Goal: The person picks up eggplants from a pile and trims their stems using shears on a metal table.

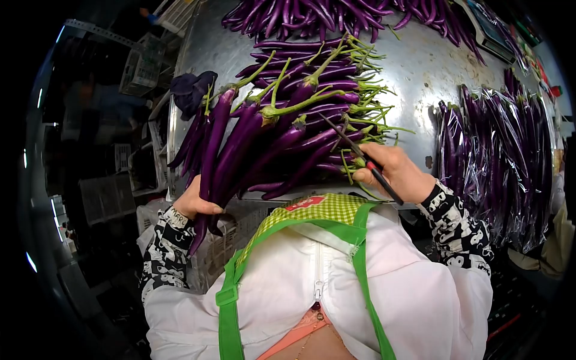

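Note:
My left hand (pixel 199 201) is closed around the lower ends of several long purple eggplants (pixel 243 141), whose green stems point away from me. In my right hand (pixel 393 171) is a slim dark-bladed tool (pixel 377 173) with a black and red handle. Whether it is a knife or scissors I cannot tell. Its tip points up and left, over the eggplants near their stems. Beneath and beyond the held ones lies a pile of eggplants (pixel 330 72), most with their green stems to the right.
A metal table (pixel 408 78) carries the eggplants. More loose eggplants (pixel 300 15) lie at its far edge. On the right are eggplants in clear plastic bags (pixel 498 156). A dark cloth (pixel 193 91) rests at the left edge, and crates (pixel 141 65) stand beyond it.

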### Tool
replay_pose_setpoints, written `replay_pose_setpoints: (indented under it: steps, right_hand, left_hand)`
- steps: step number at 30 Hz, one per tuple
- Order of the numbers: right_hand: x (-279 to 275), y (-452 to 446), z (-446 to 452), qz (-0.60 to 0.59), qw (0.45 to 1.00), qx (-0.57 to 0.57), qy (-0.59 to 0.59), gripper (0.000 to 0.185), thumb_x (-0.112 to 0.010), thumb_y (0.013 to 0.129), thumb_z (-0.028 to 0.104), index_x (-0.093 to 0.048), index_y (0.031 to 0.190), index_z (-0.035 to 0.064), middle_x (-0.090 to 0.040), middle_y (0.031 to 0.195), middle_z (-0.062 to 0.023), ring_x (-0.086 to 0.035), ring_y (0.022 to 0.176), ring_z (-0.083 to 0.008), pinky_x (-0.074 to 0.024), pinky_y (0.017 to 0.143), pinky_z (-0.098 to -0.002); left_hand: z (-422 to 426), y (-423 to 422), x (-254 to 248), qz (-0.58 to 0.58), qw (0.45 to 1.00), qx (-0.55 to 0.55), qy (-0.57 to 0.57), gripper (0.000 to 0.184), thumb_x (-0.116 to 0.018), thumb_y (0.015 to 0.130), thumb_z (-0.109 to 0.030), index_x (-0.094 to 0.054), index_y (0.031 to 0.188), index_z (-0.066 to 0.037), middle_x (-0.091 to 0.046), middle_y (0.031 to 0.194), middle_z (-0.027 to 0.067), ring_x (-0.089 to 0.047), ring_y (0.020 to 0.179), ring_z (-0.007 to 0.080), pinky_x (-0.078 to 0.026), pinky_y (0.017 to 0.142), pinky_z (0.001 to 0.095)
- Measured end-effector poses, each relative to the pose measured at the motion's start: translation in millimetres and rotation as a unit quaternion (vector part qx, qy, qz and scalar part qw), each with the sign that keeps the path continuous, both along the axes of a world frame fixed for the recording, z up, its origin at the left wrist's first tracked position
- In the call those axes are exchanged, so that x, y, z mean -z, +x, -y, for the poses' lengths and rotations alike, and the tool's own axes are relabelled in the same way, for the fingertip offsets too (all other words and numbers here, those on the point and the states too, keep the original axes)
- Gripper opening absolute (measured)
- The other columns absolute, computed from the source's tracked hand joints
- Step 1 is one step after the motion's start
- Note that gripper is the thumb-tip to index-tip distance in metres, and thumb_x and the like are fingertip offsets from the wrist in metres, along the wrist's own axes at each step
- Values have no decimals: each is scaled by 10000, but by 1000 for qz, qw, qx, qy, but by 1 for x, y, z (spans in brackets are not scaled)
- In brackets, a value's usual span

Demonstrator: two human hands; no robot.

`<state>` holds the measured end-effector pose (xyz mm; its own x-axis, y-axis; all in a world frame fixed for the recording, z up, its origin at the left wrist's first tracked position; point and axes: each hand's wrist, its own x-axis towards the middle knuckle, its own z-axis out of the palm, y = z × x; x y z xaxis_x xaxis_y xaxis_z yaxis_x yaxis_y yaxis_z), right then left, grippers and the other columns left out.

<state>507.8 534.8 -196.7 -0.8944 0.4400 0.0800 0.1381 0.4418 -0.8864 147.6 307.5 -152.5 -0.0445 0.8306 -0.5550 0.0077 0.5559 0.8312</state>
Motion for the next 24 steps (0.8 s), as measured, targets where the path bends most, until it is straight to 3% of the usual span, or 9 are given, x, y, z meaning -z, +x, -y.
replay_pose_setpoints:
  steps: [3,6,10,14,16,18,20,24]
  right_hand:
    - [-6,-11,8,12,1000,-5,11,502,-710,853,302,-512,1165,-37,-529,915,-180,-562,829,-335,-467,744,-401]
    - [-7,-32,12,-15,999,13,41,504,-706,851,305,-517,1169,-37,-545,906,-178,-578,836,-348,-477,747,-407]
    - [-8,-51,20,-14,998,57,8,528,-691,868,353,-516,1179,-36,-564,916,-184,-598,805,-346,-494,701,-401]
    - [2,-58,26,-55,996,61,-15,411,-700,874,296,-531,1067,-25,-557,786,-165,-591,704,-334,-472,622,-410]
    - [7,-56,27,-54,997,62,1,374,-700,877,280,-530,1033,-15,-552,752,-167,-580,666,-328,-463,598,-405]
    - [12,-51,28,-54,996,62,17,340,-700,880,264,-528,1000,-5,-546,718,-168,-569,628,-323,-453,574,-399]
    - [17,-42,28,-51,997,56,-22,295,-686,896,243,-528,994,14,-548,711,-183,-537,587,-320,-443,549,-380]
    - [6,-27,13,-2,990,3,-142,348,-591,956,363,-543,953,18,-547,666,-140,-518,575,-270,-440,571,-362]
  left_hand:
    - [-4,4,-1,-9,1000,15,12,863,-785,533,-118,-480,1327,30,-585,1245,80,-522,1150,168,-373,1030,310]
    - [-5,4,3,-18,999,31,10,851,-789,541,-127,-487,1322,28,-587,1239,73,-527,1132,163,-381,1016,305]
    - [-7,7,6,-49,997,63,21,839,-795,552,-142,-493,1317,22,-589,1227,64,-525,1113,155,-385,998,297]
    - [-4,10,8,-55,997,49,23,840,-808,552,-164,-497,1311,19,-590,1206,64,-528,1096,156,-389,989,297]
    - [-1,8,10,-155,985,68,15,851,-814,553,-171,-487,1316,15,-590,1184,65,-533,1079,157,-398,975,296]
    - [-7,13,4,-178,981,62,46,853,-807,554,-163,-479,1321,14,-590,1176,69,-536,1072,157,-402,971,296]
    - [-7,15,1,-203,975,54,80,854,-801,556,-155,-471,1327,14,-590,1168,73,-539,1066,157,-406,967,296]
    - [-6,14,-2,-270,956,36,107,847,-773,551,-123,-460,1325,19,-599,1153,104,-555,1067,164,-406,977,298]
